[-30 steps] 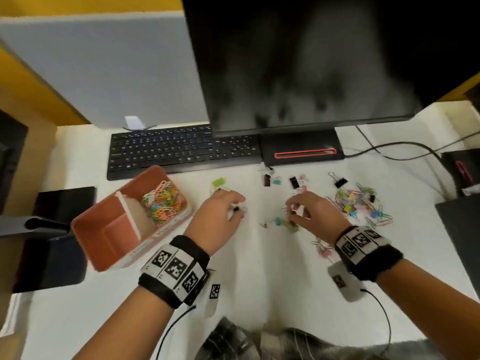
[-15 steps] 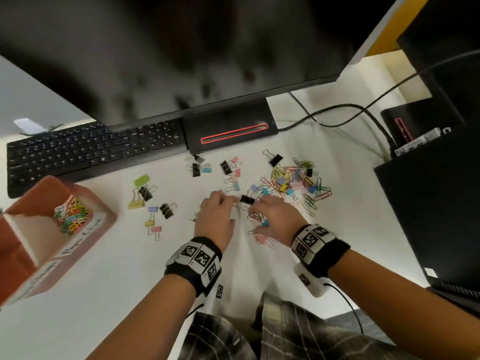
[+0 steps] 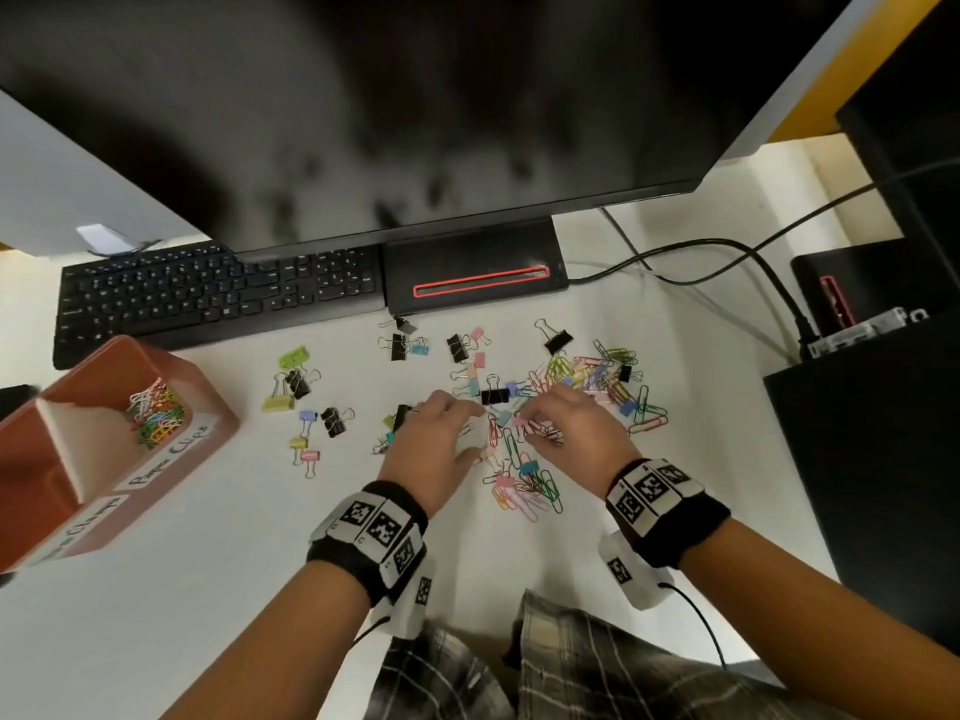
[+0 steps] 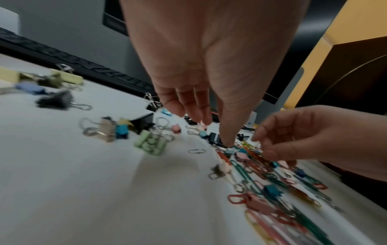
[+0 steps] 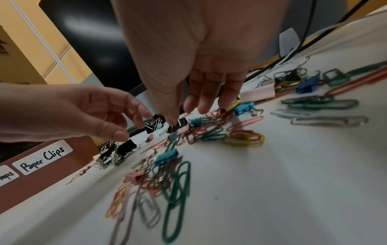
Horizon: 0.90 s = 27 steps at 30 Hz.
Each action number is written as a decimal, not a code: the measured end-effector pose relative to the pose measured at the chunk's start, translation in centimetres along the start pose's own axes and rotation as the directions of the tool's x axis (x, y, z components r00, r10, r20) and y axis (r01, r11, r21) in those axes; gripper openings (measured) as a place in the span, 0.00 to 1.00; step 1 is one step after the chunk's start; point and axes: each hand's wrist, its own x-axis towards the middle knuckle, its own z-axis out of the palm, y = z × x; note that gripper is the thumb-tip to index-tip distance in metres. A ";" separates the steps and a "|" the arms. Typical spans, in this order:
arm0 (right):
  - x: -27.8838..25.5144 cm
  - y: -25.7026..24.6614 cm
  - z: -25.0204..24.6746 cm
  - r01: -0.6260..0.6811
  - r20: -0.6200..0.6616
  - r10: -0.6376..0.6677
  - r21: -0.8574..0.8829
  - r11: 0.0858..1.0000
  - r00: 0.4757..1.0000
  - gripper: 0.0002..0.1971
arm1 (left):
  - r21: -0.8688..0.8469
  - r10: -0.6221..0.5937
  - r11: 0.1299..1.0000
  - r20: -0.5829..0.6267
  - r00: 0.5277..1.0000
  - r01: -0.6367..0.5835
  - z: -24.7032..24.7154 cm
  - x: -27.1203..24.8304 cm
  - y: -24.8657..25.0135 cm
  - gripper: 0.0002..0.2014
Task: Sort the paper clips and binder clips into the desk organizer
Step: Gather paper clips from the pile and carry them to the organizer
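Note:
A brown desk organizer stands at the left; its far compartment, labelled "Paper Clips", holds coloured paper clips. The near compartment holds nothing I can see. A mixed pile of paper clips and small binder clips lies on the white desk. My left hand hovers over the pile's left edge with loose fingers, its thumb tip down beside a black binder clip. My right hand hangs over the pile opposite it, fingers pointing down. I see nothing pinched in either hand.
More binder clips lie scattered between the organizer and my hands. A black keyboard, a monitor and its base line the back. Cables run to the right, where a black box borders the desk.
My view has swung right, away from the organizer. The left hand has moved right from the scattered binder clips, and both hands have come together over the mixed pile.

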 end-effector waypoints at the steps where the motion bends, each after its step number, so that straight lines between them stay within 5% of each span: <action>1: 0.3 0.1 -0.3 0.016 -0.024 -0.016 -0.010 1.000 1.000 0.14 | -0.012 0.015 1.000 0.038 0.999 -0.015 0.5 0.3 0.5 0.21; 6: 3.5 -1.9 -1.2 0.125 -0.013 -0.126 -0.060 0.990 0.992 0.25 | -0.062 -0.050 0.997 0.070 0.996 0.055 3.3 1.5 1.5 0.16; 12: 6.5 -2.9 -0.8 0.055 0.206 -0.010 -0.215 0.975 0.978 0.10 | -0.285 -0.155 0.946 0.013 0.988 0.152 3.8 1.1 0.3 0.17; 18: 6.4 -2.3 -2.5 0.010 0.026 -0.008 -0.088 0.996 1.000 0.08 | -0.426 -0.218 0.889 -0.074 0.973 0.167 1.1 0.1 -1.0 0.12; 24: 7.9 -1.4 -4.6 -0.171 -0.089 0.172 0.018 0.985 0.981 0.13 | -0.239 -0.209 0.958 -0.204 0.956 0.159 -1.1 -0.6 -3.8 0.11; 27: 6.7 -1.5 -4.2 -0.121 -0.142 0.112 -0.057 0.991 0.984 0.18 | -0.163 -0.132 0.982 -0.228 0.965 0.096 -0.9 -1.1 -3.4 0.14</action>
